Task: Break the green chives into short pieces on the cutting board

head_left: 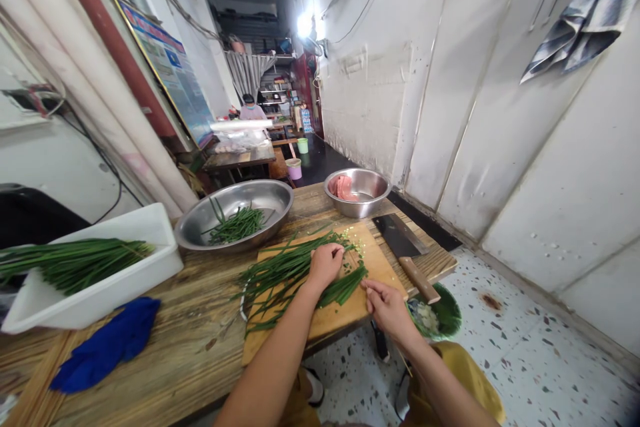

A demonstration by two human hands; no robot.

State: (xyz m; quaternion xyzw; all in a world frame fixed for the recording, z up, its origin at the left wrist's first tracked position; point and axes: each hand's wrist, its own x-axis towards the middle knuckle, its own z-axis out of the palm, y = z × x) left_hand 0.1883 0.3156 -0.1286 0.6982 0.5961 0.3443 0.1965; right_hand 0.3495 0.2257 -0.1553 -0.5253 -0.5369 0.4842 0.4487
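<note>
Chives point(295, 264) lie under the left hand point(326, 263), right hand point(384, 304) seemingly touching them.

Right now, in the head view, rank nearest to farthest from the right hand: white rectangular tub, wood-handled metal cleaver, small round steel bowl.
1. Wood-handled metal cleaver: just right of the right hand.
2. Small round steel bowl: ahead, slightly left.
3. White rectangular tub: well off to the left.

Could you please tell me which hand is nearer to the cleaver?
Right. The right hand is close to the cleaver, left of its handle; the left hand is farther left, over green stalks on the cutting board.
</note>
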